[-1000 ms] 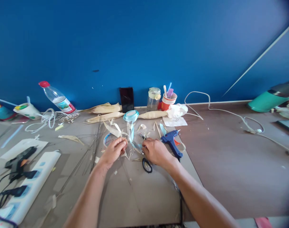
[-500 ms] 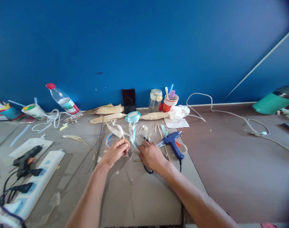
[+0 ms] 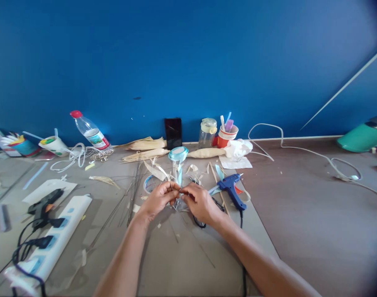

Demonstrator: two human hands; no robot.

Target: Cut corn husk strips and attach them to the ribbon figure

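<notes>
My left hand [image 3: 161, 199] is closed in a pinch at the middle of the table. From its fingertips a pale dried husk piece [image 3: 154, 170] sticks up and to the left. My right hand [image 3: 201, 202] is closed too, its thumb and fingers meeting the left fingertips; whatever lies between them is too small to make out. Just behind the hands stands a roll of light blue ribbon [image 3: 178, 154], its loose end hanging toward the fingers. A roll of tape [image 3: 149, 184] lies left of the husk piece. Under my right hand, a black loop [image 3: 200, 223] shows partly.
A blue glue gun [image 3: 233, 189] lies right of my hands. Thin wires [image 3: 134, 192], a power strip [image 3: 60, 235] and a black glue gun [image 3: 46, 208] are on the left. Along the wall stand a bottle [image 3: 94, 134], a phone [image 3: 173, 133], a jar [image 3: 207, 134] and a red cup [image 3: 228, 136].
My right hand has lifted off the tabletop beside the ribbon and come to my left fingertips. The left hand still pinches the husk piece. The whole view has shifted slightly.
</notes>
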